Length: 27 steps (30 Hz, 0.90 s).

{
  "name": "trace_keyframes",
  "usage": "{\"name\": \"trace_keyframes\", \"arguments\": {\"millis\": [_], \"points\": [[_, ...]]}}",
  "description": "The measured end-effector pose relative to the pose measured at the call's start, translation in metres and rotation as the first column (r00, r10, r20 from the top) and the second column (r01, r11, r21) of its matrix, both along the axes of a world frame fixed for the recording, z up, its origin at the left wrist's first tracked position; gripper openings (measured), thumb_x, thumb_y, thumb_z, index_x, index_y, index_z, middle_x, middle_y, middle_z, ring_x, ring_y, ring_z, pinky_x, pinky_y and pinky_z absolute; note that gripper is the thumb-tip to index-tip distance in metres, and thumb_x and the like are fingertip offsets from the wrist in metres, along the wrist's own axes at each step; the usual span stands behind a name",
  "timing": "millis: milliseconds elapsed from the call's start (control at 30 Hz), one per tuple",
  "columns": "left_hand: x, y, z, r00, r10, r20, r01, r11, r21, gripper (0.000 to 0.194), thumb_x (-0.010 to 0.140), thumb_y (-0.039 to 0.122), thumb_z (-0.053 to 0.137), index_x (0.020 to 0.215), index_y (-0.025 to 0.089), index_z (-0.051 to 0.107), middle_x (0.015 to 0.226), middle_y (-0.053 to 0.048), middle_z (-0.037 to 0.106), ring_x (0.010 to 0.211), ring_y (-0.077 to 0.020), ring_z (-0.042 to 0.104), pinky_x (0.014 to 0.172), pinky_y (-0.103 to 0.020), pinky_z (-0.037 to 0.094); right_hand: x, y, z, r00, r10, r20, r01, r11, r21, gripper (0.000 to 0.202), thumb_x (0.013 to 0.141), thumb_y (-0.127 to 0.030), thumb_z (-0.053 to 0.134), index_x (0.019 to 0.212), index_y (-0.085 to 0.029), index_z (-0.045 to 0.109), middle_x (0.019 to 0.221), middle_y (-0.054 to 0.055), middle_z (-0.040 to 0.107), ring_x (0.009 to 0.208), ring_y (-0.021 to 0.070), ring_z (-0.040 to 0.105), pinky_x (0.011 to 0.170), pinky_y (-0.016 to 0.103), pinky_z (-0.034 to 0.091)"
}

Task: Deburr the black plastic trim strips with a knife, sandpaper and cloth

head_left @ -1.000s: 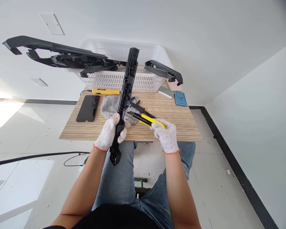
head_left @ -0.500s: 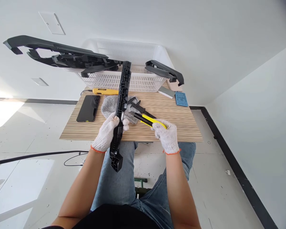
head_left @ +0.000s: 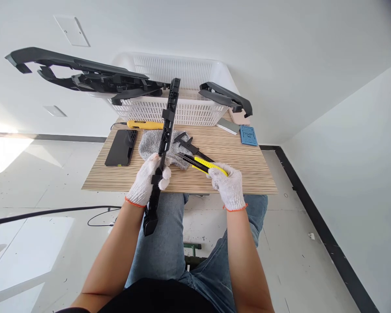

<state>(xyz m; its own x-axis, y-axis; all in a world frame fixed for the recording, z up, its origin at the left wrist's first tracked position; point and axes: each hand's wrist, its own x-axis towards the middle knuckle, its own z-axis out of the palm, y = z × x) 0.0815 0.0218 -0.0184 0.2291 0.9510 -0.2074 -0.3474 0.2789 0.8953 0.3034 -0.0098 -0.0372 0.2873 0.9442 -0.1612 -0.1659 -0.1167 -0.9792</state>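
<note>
My left hand [head_left: 150, 177], in a white knitted glove, is closed around a long black plastic trim piece [head_left: 167, 126]. The piece stands tilted, its far end in front of the basket and its near end over my left thigh. My gloved right hand [head_left: 226, 180] grips a yellow and black utility knife [head_left: 207, 164] with its blade out, pointing left toward the trim piece but apart from it. Beyond the knife, a black caliper [head_left: 190, 147] lies partly on a grey cloth [head_left: 148, 145], which the trim piece partly hides.
A white plastic basket [head_left: 195, 114] at the back holds black plastic parts [head_left: 94, 78] jutting out left and another black part [head_left: 226, 95] on the right. On the wooden table [head_left: 247, 174] are a black phone [head_left: 121, 148], a yellow tool [head_left: 145, 125], a grey block [head_left: 228, 126] and a blue pad [head_left: 248, 135].
The trim piece has turned about its length in my left hand, showing a narrower side, and its near end has shifted slightly left. My right hand and the knife have stayed put.
</note>
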Motion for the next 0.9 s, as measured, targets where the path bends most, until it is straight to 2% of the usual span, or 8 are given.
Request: {"name": "trace_keyframes", "arguments": {"millis": [133,300,400,567,733,900], "points": [[0.0,0.004,-0.002,0.999,-0.034,-0.009,0.034,0.999,0.0,0.063,0.064,0.075,0.081,0.077,0.026,0.045,0.044,0.01,0.052,0.028,-0.0091,0.041,0.028,-0.02,0.028,0.0,0.0,0.0,1.0,0.003,0.016,-0.003,1.0,-0.005,0.036,0.058,-0.042,0.083,0.083,-0.015,0.08,0.051,-0.004,0.055,0.04,0.0072,0.038,0.037,0.024,0.032],[0.003,0.003,-0.004,0.997,0.009,-0.071,-0.005,0.998,0.063,0.058,0.071,0.074,0.078,0.082,0.025,0.047,0.048,0.008,0.058,0.032,-0.0093,0.046,0.033,-0.02,0.032,-0.001,0.0,0.0,1.0,0.003,0.017,-0.003,1.0,-0.005,0.037,0.058,-0.042,0.083,0.083,-0.015,0.081,0.052,-0.004,0.055,0.04,0.0073,0.039,0.037,0.024,0.033],[0.006,0.001,-0.002,0.994,0.063,-0.095,-0.055,0.995,0.082,0.051,0.078,0.066,0.075,0.085,0.024,0.047,0.055,0.007,0.062,0.037,-0.0084,0.05,0.04,-0.02,0.039,-0.001,0.0,0.0,1.0,0.006,0.006,-0.006,1.0,-0.002,0.037,0.059,-0.042,0.083,0.083,-0.015,0.08,0.052,-0.003,0.056,0.04,0.007,0.038,0.037,0.024,0.032],[0.012,0.0,0.002,0.992,0.08,-0.1,-0.075,0.995,0.059,0.04,0.081,0.05,0.074,0.088,0.025,0.044,0.072,0.004,0.069,0.054,-0.0114,0.065,0.046,-0.019,0.04,0.0,-0.001,-0.003,1.0,0.011,0.026,-0.011,1.0,0.003,0.038,0.06,-0.044,0.084,0.084,-0.015,0.081,0.051,-0.003,0.056,0.041,0.0075,0.038,0.038,0.024,0.033],[0.011,0.001,-0.001,0.961,0.125,-0.249,-0.107,0.991,0.084,0.03,0.085,0.042,0.066,0.106,0.022,0.058,0.082,0.001,0.073,0.072,-0.0177,0.075,0.064,-0.025,0.055,0.004,-0.002,-0.011,0.983,0.099,0.157,-0.104,0.994,0.029,0.041,0.066,-0.048,0.084,0.093,-0.016,0.084,0.056,-0.002,0.061,0.045,0.0096,0.044,0.041,0.024,0.037],[0.003,0.0,-0.012,0.952,0.114,-0.283,-0.074,0.986,0.149,0.033,0.085,0.035,0.065,0.115,0.022,0.067,0.089,0.0,0.074,0.089,-0.0213,0.074,0.087,-0.032,0.057,0.003,-0.001,-0.011,0.947,0.119,0.298,-0.138,0.989,0.043,0.042,0.071,-0.052,0.082,0.096,-0.017,0.085,0.064,0.001,0.066,0.054,0.0138,0.055,0.047,0.025,0.043]]}}
